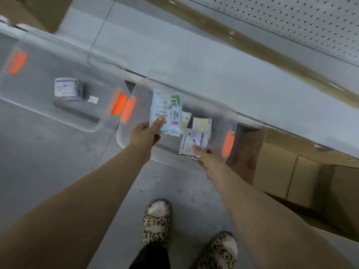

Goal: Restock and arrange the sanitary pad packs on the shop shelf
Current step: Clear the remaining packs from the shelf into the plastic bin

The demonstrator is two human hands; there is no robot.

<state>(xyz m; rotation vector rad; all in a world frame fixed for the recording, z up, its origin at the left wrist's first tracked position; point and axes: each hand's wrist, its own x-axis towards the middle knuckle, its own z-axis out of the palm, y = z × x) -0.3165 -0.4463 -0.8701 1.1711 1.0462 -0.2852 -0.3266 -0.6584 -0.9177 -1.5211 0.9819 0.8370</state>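
A clear plastic bin (232,116) with orange latches sits on the floor below the shelf. My left hand (145,133) grips a light blue pad pack (168,105) with a green leaf print, thumb on its front, above the bin. My right hand (206,158) grips the near end of a white pack with blue print (195,141) in the bin. Two more packs, one cream (185,119) and one pale yellow (202,123), lie inside the bin behind it. The bare grey bottom shelf (194,61) runs across the view above the bin.
A second clear bin (81,125) to the left holds one white and blue pack (67,89) and a small white slip. Cardboard boxes (303,177) stand at right. A pegboard back panel (291,18) rises behind the shelf. My feet in leopard-print slippers stand on the grey floor.
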